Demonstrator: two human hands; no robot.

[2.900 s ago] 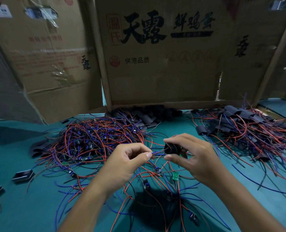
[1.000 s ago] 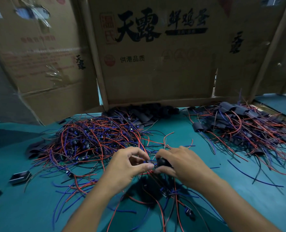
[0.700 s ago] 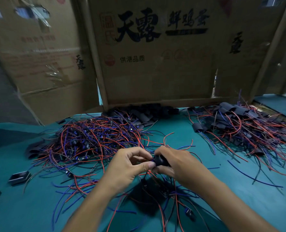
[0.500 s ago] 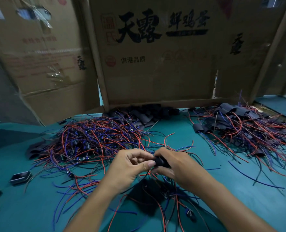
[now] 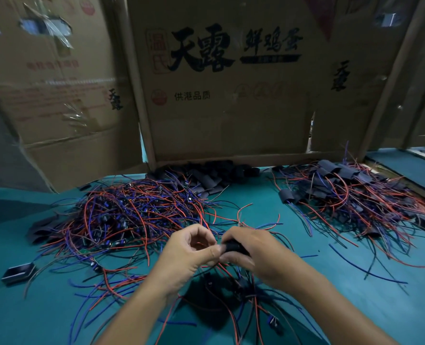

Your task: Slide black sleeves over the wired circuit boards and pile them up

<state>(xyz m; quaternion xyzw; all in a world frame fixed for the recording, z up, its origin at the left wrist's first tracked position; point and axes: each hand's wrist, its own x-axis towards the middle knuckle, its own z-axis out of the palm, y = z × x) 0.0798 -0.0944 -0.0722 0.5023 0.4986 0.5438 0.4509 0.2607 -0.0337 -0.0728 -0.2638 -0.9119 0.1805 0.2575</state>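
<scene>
While the right hand (image 5: 253,255) pinches the black sleeve (image 5: 232,246) above the table (image 5: 355,282) and the left hand (image 5: 189,252) pinches the wires feeding it, a snagged board could jam or slip free

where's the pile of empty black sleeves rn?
Head view, far centre: the pile of empty black sleeves lies against the printed cardboard box, between the unsleeved wire heap and the sleeved pile.

Left hand (image 5: 186,250) pinching, right hand (image 5: 256,255) curled in grip, fingertips meeting
</scene>
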